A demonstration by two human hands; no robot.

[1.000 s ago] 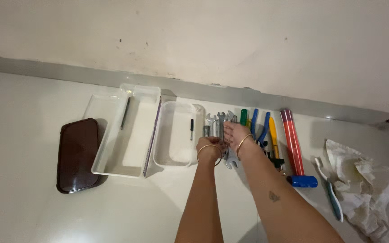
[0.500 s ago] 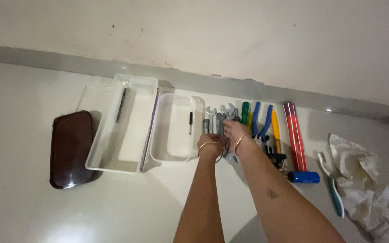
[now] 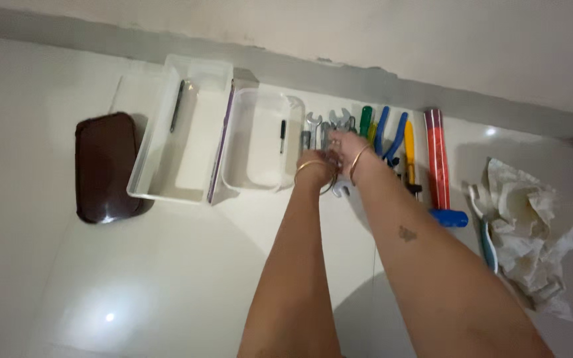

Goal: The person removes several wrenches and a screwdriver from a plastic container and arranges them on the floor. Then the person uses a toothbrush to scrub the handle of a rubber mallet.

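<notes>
1. Two hands work close together over a row of silver wrenches (image 3: 326, 129) on the pale floor; the left hand (image 3: 314, 170) and the right hand (image 3: 347, 147) nearly touch, each wrist ringed by a thin gold bangle
2. The fingers of both hands curl down onto the wrenches – whether they actually grip one I cannot tell, since the backs of the hands hide the fingertips
3. Wrench heads stick out just beyond the fingers, towards the grey skirting; another wrench end shows just behind the wrists
4. Just to the right of the right hand's fingers lie a green-handled screwdriver (image 3: 365, 120), blue-handled pliers (image 3: 390, 136) and a yellow-handled tool (image 3: 410, 147), side by side
5. Farther right sits a hammer (image 3: 440, 166) with a red handle and blue head, then a white and teal tool (image 3: 483, 229) touching a crumpled white cloth (image 3: 532, 229)
6. Just left of the left hand's fingers stands a small clear tray (image 3: 237, 179) holding a short dark tool (image 3: 282, 136) – its wall sits close beside the wrenches
7. Beyond it a larger clear tray (image 3: 142, 189) holds a long dark pen-like tool (image 3: 178, 106), and a brown oblong case (image 3: 104, 166) lies well apart at the far left
</notes>
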